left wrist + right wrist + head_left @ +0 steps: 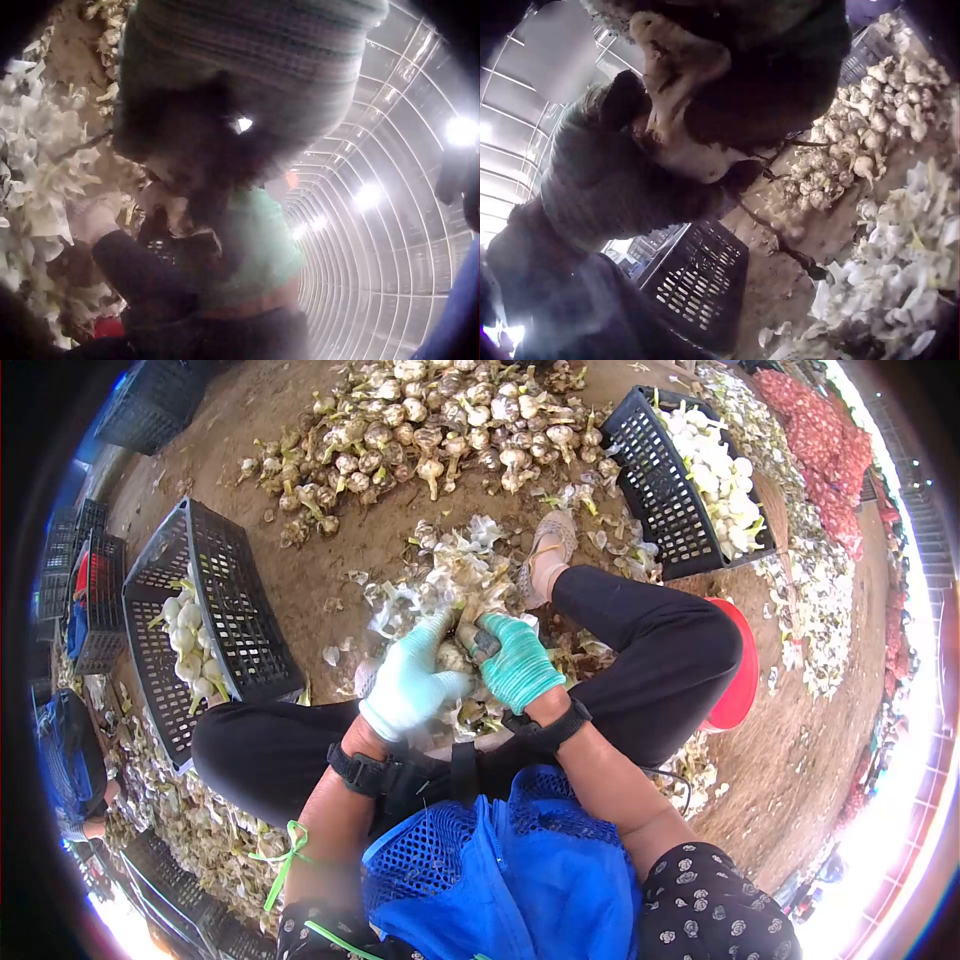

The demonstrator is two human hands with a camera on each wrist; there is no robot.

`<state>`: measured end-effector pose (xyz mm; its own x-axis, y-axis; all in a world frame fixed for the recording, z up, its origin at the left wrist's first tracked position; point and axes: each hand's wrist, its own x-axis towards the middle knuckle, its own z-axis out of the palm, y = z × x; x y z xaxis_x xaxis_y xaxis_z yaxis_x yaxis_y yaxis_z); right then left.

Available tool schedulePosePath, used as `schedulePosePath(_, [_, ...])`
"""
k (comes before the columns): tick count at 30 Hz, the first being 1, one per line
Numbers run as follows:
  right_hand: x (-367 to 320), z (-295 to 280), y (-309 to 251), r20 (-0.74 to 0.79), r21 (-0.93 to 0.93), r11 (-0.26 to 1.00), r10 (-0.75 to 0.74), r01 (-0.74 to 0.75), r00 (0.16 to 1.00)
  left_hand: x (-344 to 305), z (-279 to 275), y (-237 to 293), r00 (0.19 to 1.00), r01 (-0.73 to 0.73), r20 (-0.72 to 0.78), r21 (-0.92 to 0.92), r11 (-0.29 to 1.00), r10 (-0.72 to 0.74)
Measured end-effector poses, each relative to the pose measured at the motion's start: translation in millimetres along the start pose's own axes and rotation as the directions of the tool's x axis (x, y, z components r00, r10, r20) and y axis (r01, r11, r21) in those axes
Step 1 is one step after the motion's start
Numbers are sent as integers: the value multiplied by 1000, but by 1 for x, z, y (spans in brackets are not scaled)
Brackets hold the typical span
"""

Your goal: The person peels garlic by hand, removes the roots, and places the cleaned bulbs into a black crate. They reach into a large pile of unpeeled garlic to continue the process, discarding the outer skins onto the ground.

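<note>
Between the two gloved hands is a garlic bulb [452, 658], its stalk pointing away from the body. My left hand [412, 678], in a pale glove, grips the bulb from the left. From the right, my right hand [518, 662], in a green striped glove, pinches it near the stalk, with a dark piece at the thumb. The right wrist view shows the garlic stalk and skin [679, 90] close up, partly covered by the dark glove. Loose peeled skins [450, 575] lie on the ground just beyond the hands.
A large pile of garlic [430, 420] lies ahead. Black crates with white bulbs stand at the left [240, 605] and right [655, 490]. A red bucket [735, 665] is beside the right knee; red net sacks [815, 445] lie farther right.
</note>
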<state>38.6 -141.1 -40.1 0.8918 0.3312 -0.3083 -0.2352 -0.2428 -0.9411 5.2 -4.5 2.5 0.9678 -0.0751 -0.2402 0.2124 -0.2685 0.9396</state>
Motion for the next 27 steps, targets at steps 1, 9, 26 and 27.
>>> schedulePosePath(1, [-1, -2, -1, 1, 0, 1000, 3, -3, 1000, -1, -1, -6, 999, 28, 41, -137, 990, -22])
schedulePosePath(9, [-6, -20, -10, 88, -263, 964, -22, 45, 996, -2, 1, -19, 993, 104, 91, -419, 902, -72])
schedulePosePath(26, [2, -11, 7, -42, -200, 979, 31, -39, 999, -3, 6, -17, 983, -163, -94, -57, 985, 157])
schedulePosePath(27, [1, -9, 11, -40, -201, 979, 33, -41, 999, -3, 6, -16, 989, -117, -118, -266, 957, 88])
